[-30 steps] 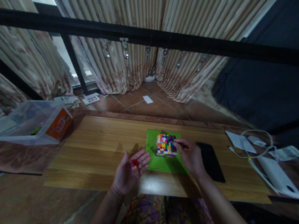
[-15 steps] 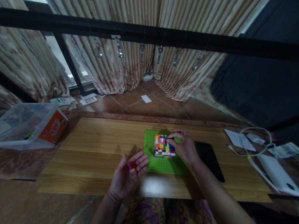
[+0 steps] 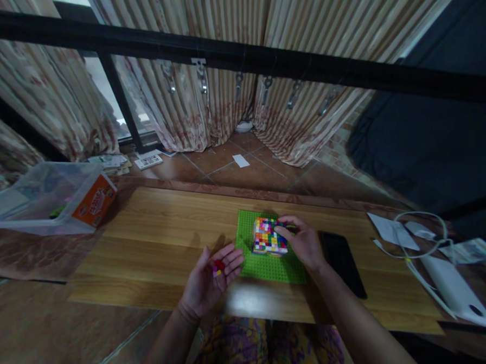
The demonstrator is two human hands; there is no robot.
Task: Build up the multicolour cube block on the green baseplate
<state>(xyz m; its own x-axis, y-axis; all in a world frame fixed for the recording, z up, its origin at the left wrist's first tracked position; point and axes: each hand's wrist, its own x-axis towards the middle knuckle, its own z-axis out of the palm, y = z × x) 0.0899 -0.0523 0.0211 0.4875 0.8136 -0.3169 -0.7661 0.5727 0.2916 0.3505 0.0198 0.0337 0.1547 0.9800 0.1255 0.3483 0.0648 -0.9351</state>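
Bricks: a small block of many-coloured toy bricks [image 3: 269, 236] stands on a green baseplate [image 3: 267, 265], a little toward the far edge of it, and the baseplate lies on the wooden table [image 3: 157, 246] just right of centre. The right hand [image 3: 301, 241] is at 3 o'clock of the block, fingers bent over its top right corner, thumb and forefinger pinched close together there; a single piece between them is too small to make out. The left hand [image 3: 213, 276] lies palm up and loosely cupped at 8 o'clock of the block, cradling a few loose bricks [image 3: 218, 267], red and yellow among them. A black phone [image 3: 343, 263] lies flat at 3 o'clock, just beside the baseplate. White cables and a white charger [image 3: 448, 285] sit at the table's right end. A clear plastic tub [image 3: 44, 200] with an orange label stands off the table at 9 o'clock. Judgement: to seat a piece well, line it up square with the studs, press straight down, and steady the baseplate so it cannot slide; keep the left palm level so the spare pieces do not roll off.
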